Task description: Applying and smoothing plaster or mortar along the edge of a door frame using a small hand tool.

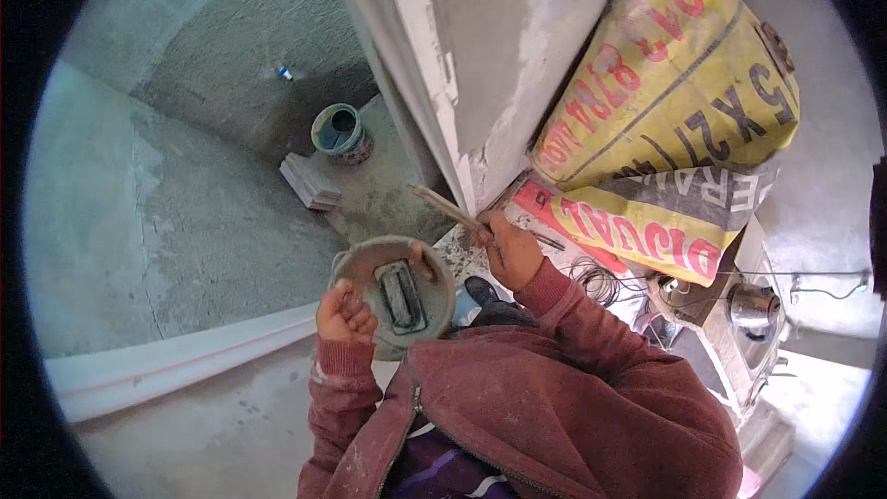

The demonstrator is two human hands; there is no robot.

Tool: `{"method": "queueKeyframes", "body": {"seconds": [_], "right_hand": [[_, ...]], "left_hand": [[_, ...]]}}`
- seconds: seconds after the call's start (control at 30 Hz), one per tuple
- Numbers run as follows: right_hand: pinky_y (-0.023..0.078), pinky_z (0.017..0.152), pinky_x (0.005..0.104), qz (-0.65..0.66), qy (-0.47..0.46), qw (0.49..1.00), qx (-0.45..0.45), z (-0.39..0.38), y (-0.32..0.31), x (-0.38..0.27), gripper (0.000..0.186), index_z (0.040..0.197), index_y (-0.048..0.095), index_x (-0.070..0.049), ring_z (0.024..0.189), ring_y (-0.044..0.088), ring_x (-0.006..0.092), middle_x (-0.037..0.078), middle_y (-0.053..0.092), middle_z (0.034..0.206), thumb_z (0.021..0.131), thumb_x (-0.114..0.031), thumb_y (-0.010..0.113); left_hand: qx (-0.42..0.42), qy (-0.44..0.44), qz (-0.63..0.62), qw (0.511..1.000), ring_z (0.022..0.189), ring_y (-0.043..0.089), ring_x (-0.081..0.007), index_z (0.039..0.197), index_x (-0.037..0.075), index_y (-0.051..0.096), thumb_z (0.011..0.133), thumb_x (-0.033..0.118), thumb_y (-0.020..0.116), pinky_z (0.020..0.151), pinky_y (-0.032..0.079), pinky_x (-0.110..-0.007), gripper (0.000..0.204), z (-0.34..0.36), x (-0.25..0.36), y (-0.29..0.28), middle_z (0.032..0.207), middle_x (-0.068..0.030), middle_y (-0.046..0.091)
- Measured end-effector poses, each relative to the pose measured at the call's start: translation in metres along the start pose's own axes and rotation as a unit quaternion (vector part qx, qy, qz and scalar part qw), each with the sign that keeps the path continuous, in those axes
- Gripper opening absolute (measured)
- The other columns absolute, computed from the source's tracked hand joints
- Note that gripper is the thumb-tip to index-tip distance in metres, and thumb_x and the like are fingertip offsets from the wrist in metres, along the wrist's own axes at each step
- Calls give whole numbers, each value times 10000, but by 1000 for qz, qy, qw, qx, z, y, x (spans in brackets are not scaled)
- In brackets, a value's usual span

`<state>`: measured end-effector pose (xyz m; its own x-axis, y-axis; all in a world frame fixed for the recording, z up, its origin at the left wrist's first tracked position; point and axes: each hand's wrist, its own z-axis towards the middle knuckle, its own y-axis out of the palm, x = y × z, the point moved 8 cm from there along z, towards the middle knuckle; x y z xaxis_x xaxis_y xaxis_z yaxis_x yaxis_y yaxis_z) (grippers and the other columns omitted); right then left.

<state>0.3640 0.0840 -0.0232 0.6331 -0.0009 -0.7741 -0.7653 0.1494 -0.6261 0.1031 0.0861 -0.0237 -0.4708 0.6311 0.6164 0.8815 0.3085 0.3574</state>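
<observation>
My right hand (514, 251) is closed round one end of a thin, pale wooden stick (446, 205), which points up and to the left past the wall edge. Below it and to the left is a round, mortar-smeared bucket (442, 288). Inside lies a rectangular float-like tool (401, 298), coated in grey. My left hand (346, 314) is beside the bucket's left rim with its fingers curled. Whether it grips anything is hidden. Both forearms are in dusty maroon sleeves.
A paint pail (353, 150) and a stack of tiles (309, 182) stand on the floor of the rough-plastered recess. On its wall is a small tap (285, 73). A yellow printed banner (665, 83) drapes at right, above loose black cable (599, 282) and a metal pot (753, 310).
</observation>
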Motion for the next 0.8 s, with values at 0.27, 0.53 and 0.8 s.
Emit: {"method": "queueKeyframes", "body": {"seconds": [0.27,0.53,0.8], "right_hand": [[421,730,342,53,-24,971,231,48,-48,17,326,1170,440,-19,824,539,308,187,537,840,845,-51,440],[406,687,363,97,-7,968,229,58,-37,24,320,1187,448,-62,735,494,318,174,491,786,870,-93,421],[411,667,353,135,-14,960,243,60,-30,25,338,1198,460,-86,692,496,306,168,489,743,862,-78,428]], "left_hand": [[3,-12,-9,1000,343,207,-61,655,169,427,800,274,514,338,179,-215,199,-3,-13,-18,444,79,233],[9,-37,-24,999,352,206,-60,658,163,447,779,221,536,347,173,-225,161,-6,-18,-16,449,76,227],[19,-26,14,999,342,208,-65,646,174,426,803,272,502,338,175,-223,200,-1,-18,-17,448,81,248]]}}
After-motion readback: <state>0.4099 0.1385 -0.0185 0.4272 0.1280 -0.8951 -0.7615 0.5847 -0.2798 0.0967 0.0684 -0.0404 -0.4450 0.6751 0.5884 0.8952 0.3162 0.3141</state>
